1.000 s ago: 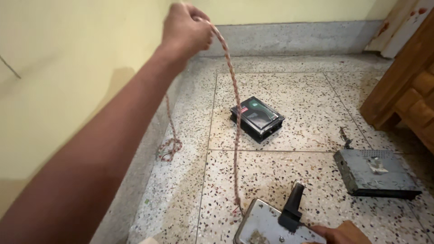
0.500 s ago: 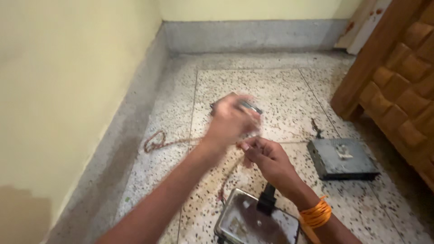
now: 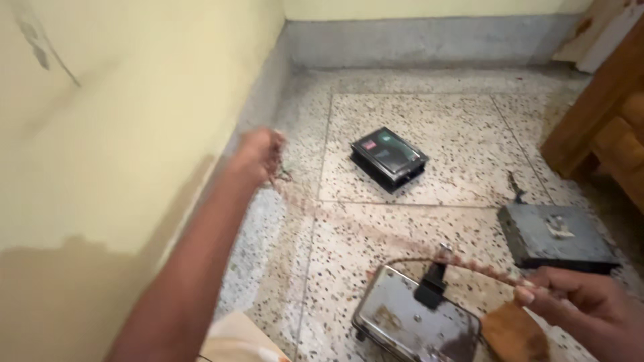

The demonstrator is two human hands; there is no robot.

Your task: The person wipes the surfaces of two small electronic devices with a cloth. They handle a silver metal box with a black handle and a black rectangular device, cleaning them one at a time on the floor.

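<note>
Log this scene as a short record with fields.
left hand: closed on one end of the twisted cord, near the wall
right hand: fingers pinch the cord
cord: blurred between the hands
metal appliance with black handle: on the floor under the cord
grey metal box: right
black case: farther back on the terrazzo floor

At your 12 o'clock a black box point(image 3: 389, 158) lies on the terrazzo floor point(image 3: 429, 114). At 2 o'clock sits a grey metal unit point(image 3: 557, 238), beside a wooden cabinet point(image 3: 604, 100).
</note>
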